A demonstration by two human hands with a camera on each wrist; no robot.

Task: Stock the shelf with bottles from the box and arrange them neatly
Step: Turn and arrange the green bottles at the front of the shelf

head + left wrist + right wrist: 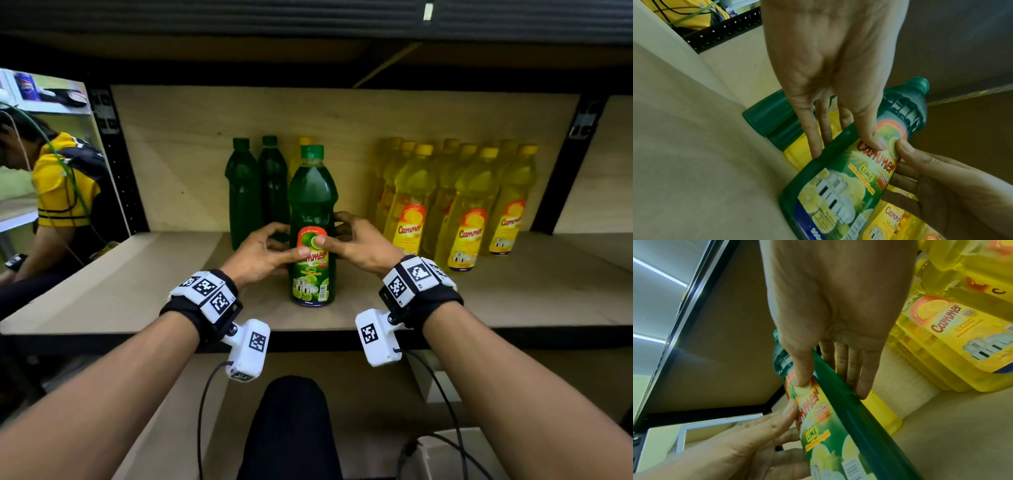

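A green lime dish-liquid bottle (312, 192) (838, 186) (849, 426) stands upright on the wooden shelf board (137, 291), near its front. Both hands hold it at the label. My left hand (287, 241) (846, 148) has its thumb on the label front and its fingers round the bottle's left side. My right hand (332, 229) (831, 388) mirrors it from the right, thumb on the label, fingers behind. Two more green bottles (257, 192) stand just behind at the back wall, with a yellow bottle (305, 144) partly hidden behind the held one.
Several yellow lemon bottles (462, 205) stand in rows to the right. Bare board lies left of the green bottles, up to a black upright (116, 164). Another person in a yellow shirt (58, 192) is beyond it. My knee (291, 428) is below the shelf.
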